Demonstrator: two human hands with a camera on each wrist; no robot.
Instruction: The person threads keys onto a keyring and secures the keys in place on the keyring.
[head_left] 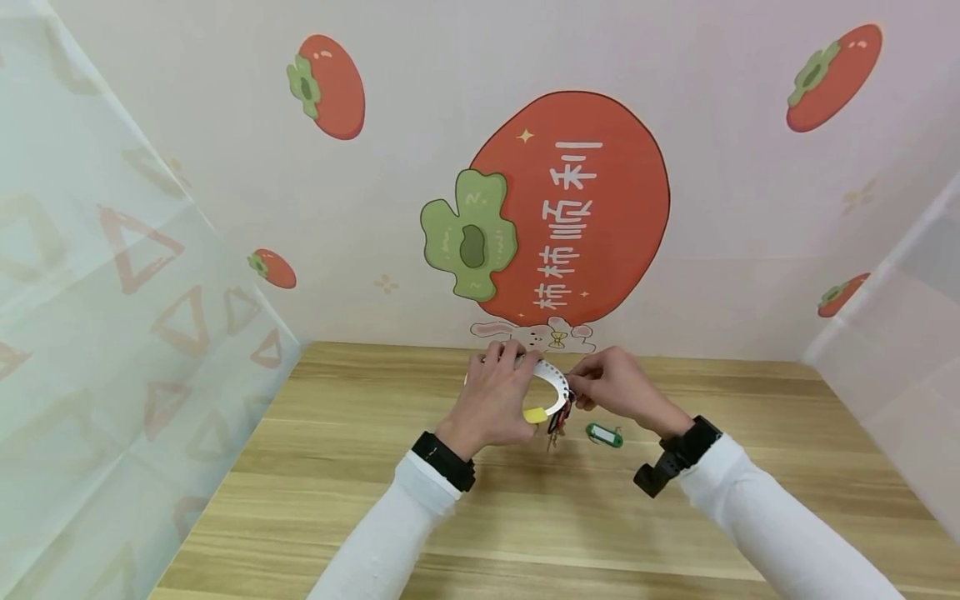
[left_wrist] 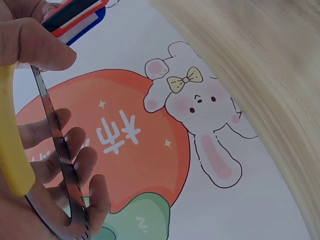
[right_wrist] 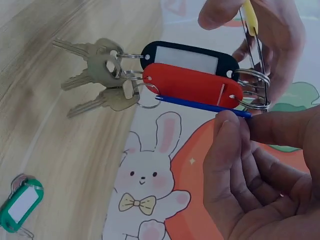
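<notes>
My left hand (head_left: 491, 400) holds a large flat metal hoop (head_left: 558, 385) with a row of small holes and a yellow grip (head_left: 535, 415), raised above the table. From its right side hang a black key tag (right_wrist: 187, 59), a red key tag (right_wrist: 192, 86) and a blue key tag (right_wrist: 205, 105), the blue one seen edge-on. Split rings join them to the hoop, and several keys (right_wrist: 100, 70) dangle at their far ends. Beside the hoop, my right hand (head_left: 618, 387) pinches at the blue tag's ring end between thumb and forefinger.
A green key tag (head_left: 604, 434) with a white label lies on the wooden table (head_left: 337, 483), to the right of the hanging keys. Behind the table rises a white wall sheet (head_left: 720, 208) with persimmon and rabbit drawings. Pale sheets hang at both sides.
</notes>
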